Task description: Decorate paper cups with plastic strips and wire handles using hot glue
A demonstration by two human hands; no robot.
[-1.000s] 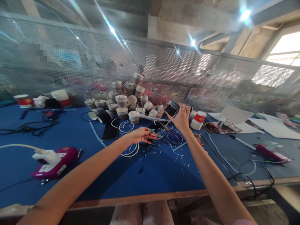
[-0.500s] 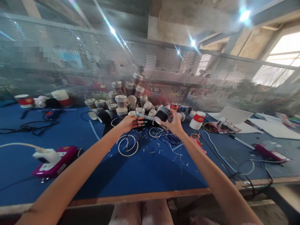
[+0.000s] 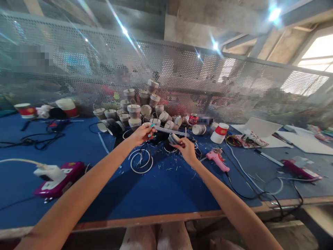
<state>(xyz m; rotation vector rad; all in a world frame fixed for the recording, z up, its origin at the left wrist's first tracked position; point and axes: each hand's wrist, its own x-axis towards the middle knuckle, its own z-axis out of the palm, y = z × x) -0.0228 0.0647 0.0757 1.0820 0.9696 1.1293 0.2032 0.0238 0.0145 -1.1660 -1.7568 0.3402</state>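
Note:
My left hand (image 3: 142, 133) pinches one end of a thin white strip (image 3: 169, 131) that runs rightward above the blue table (image 3: 161, 187). My right hand (image 3: 186, 149) is closed around a small dark cup (image 3: 173, 139), held low over the table just right of the strip's far end. Coils of white cord (image 3: 142, 160) lie on the table below my left hand. A heap of small paper cups (image 3: 140, 109) stands just behind both hands.
A pink glue gun (image 3: 217, 159) with a black cable lies right of my right hand. A magenta power strip (image 3: 61, 177) sits front left. Red-and-white cups (image 3: 220, 133) and a red can (image 3: 193, 119) stand further back, with white sheets (image 3: 262, 127) at right. A perforated metal screen (image 3: 78, 69) closes off the table's far side.
My right hand brought the dark cup down and toward me from the back of the table. My left hand rose and took hold of the white strip. The glue gun came into view.

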